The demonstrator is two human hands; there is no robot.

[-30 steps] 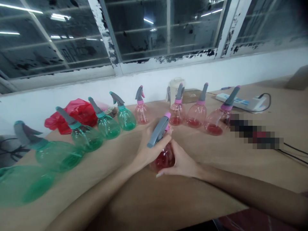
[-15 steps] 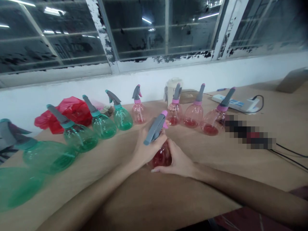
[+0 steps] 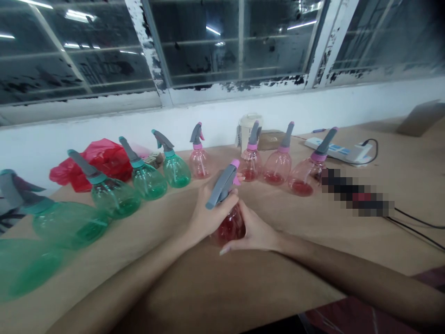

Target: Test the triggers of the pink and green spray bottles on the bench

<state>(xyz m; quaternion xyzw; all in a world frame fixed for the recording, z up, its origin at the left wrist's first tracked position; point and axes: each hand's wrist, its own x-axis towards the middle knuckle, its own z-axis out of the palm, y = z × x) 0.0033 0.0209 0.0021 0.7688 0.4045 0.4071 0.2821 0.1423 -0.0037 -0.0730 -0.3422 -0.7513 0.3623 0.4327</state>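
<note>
Rounded, transparent pink spray bottle [image 3: 229,228], topped by smooth grey trigger head [image 3: 222,184], is held centrally at wood-toned surface [image 3: 295,213]. Upper part is gripped by left hand [image 3: 208,215], fingers wrapped close; lower body is clasped by right hand [image 3: 257,229], thumb and fingers parted around curve. Bulbous green bottles [image 3: 149,183] ranged at left, near crinkled red plastic bag [image 3: 100,160]; similar pink bottles [image 3: 277,167] set beyond.

Your left hand [image 3: 208,211] hides the neck of the held bottle [image 3: 227,228]; your right hand [image 3: 259,229] covers its side. Nearest green bottle [image 3: 31,269]: blurred, cut off left. Black item [image 3: 354,191]: pixelated.
</note>
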